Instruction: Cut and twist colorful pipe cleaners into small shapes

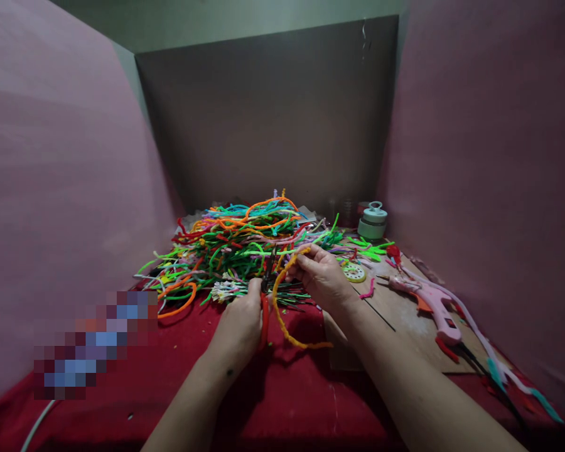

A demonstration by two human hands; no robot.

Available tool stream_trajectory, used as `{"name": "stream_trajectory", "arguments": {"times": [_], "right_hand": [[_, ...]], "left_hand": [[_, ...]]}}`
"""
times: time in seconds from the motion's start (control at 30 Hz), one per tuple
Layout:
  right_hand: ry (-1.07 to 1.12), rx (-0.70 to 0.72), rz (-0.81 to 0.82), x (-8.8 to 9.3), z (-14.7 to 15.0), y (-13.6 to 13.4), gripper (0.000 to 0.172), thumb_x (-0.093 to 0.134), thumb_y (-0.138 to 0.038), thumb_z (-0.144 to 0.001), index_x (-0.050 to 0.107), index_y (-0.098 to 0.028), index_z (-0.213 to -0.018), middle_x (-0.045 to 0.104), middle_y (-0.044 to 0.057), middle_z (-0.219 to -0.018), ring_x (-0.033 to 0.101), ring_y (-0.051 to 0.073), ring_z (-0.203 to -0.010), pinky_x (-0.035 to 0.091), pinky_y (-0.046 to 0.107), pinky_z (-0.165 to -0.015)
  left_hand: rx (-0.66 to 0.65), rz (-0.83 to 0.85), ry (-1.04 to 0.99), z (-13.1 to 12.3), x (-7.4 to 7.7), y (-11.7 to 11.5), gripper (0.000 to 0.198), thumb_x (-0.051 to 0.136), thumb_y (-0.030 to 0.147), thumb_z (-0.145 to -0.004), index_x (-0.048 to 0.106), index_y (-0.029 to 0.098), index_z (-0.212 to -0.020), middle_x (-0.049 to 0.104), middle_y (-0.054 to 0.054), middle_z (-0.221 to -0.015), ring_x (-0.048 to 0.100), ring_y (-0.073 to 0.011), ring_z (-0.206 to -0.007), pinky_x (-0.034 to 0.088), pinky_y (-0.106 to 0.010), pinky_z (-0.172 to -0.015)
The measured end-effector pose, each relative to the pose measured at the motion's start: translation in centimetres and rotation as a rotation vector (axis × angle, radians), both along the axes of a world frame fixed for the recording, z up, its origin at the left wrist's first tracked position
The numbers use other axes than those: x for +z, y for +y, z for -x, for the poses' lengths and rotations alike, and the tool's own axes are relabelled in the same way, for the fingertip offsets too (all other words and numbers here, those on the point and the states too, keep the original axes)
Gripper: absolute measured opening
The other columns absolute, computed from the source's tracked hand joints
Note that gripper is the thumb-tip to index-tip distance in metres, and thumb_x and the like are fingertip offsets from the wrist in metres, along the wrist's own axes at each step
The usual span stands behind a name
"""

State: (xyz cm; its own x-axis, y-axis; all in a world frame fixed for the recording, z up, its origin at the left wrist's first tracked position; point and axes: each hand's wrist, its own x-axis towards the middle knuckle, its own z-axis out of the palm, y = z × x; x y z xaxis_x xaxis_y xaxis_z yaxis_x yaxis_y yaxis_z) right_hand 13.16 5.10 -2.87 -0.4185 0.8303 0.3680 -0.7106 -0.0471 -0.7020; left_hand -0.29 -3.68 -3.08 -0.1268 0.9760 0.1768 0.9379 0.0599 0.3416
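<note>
In the head view, the left hand point(247, 311) has its fingers wrapped round the red handles of a tool point(264, 320), while the fingers of the right hand point(324, 276) pinch a yellow stem point(277, 307) near its upper end. The stem is held over the middle of the surface point(145, 376), curving down so that its loose end points toward the right edge. The step in hand looks like readying the stem for a cut or a bend; the next move would seem to call for a steady pinch and for the tool's tips to meet the stem at the chosen spot. Those tips are dark against the pile point(235, 245) toward the far edge, so whether they stand apart, touch the stem, or belong to scissors or pliers cannot be told. The right fingertips are partly hidden behind the hand and stem. Near the left edge, a thing point(94, 342) is masked by coarse squares and unreadable. Toward the right edge, the glue gun point(426, 301) shows plainly, but its cable fades into shadow. Both forearms are cut off below.
</note>
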Motion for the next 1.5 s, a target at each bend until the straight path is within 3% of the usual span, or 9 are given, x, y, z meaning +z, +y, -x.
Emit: {"name": "stream_trajectory", "arguments": {"times": [0.23, 0.43, 0.73, 1.17, 1.5], "right_hand": [[-0.021, 0.036, -0.021, 0.25, -0.14, -0.29, 0.018, 0.069, -0.022, -0.065, 0.053, -0.017, -0.071, 0.06, -0.001, -0.061, 0.053, 0.009, -0.049, 0.046, 0.021, -0.048], [-0.022, 0.048, 0.001, 0.29, -0.2, -0.18, 0.019, 0.07, -0.022, -0.064, 0.054, -0.017, -0.072, 0.057, -0.003, -0.056, 0.053, 0.009, -0.048, 0.045, 0.02, -0.045], [-0.023, 0.067, 0.049, 0.42, -0.22, -0.38, 0.019, 0.072, -0.02, -0.061, 0.055, -0.015, -0.07, 0.057, -0.003, -0.057, 0.053, 0.009, -0.048, 0.05, 0.022, -0.044], [-0.05, 0.039, 0.055, 0.31, -0.27, -0.43, 0.02, 0.073, -0.021, -0.059, 0.055, -0.016, -0.068, 0.056, -0.003, -0.056, 0.054, 0.009, -0.048, 0.053, 0.025, -0.046], [-0.056, 0.0, 0.075, 0.39, -0.19, -0.55, 0.018, 0.071, -0.018, -0.06, 0.055, -0.015, -0.067, 0.056, -0.003, -0.056, 0.054, 0.009, -0.048, 0.054, 0.026, -0.047]], "left_hand": [[-0.018, 0.009, -0.174, 0.09, -0.01, -0.13, 0.023, 0.034, 0.024, -0.085, 0.042, 0.022, -0.106, 0.061, -0.001, -0.069, 0.059, -0.015, -0.062, 0.04, -0.024, -0.057], [-0.103, 0.102, -0.017, 0.31, 0.23, -0.32, 0.021, 0.036, 0.018, -0.082, 0.042, 0.02, -0.103, 0.061, -0.002, -0.069, 0.056, -0.0145, -0.058, 0.035, -0.023, -0.053], [-0.061, 0.114, 0.216, -0.08, 0.15, -0.45, 0.027, 0.032, 0.017, -0.084, 0.038, 0.019, -0.11, 0.066, -0.011, -0.085, 0.063, -0.0239, -0.078, 0.037, -0.027, -0.059], [-0.082, 0.183, 0.264, -0.27, 0.5, -0.59, 0.035, 0.033, 0.011, -0.08, 0.036, 0.016, -0.115, 0.066, -0.013, -0.091, 0.064, -0.025, -0.083, 0.041, -0.03, -0.064], [-0.063, 0.172, 0.354, -0.2, 0.42, -0.49, 0.03, 0.036, 0.009, -0.078, 0.038, 0.015, -0.107, 0.066, -0.012, -0.084, 0.065, -0.0263, -0.078, 0.042, -0.03, -0.06]]}}
